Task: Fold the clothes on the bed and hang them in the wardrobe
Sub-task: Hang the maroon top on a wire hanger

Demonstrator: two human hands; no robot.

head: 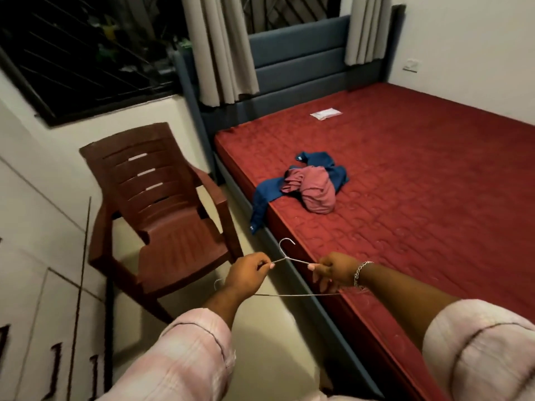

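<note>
Red bed (pixel 419 198) w/ clothes (pixel 307 183); left hand (pixel 246 274) & right hand (pixel 337 273) fingers pinching wire hanger (pixel 289 257).

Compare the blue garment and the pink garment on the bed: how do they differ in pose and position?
The blue garment is spread out, one end hanging over the bed edge; the pink garment is bunched into a lump wholly on the mattress. The pink garment lies partly on top of the blue garment. Both are unfolded and untouched: the left hand and right hand hold a wire hanger.
</note>
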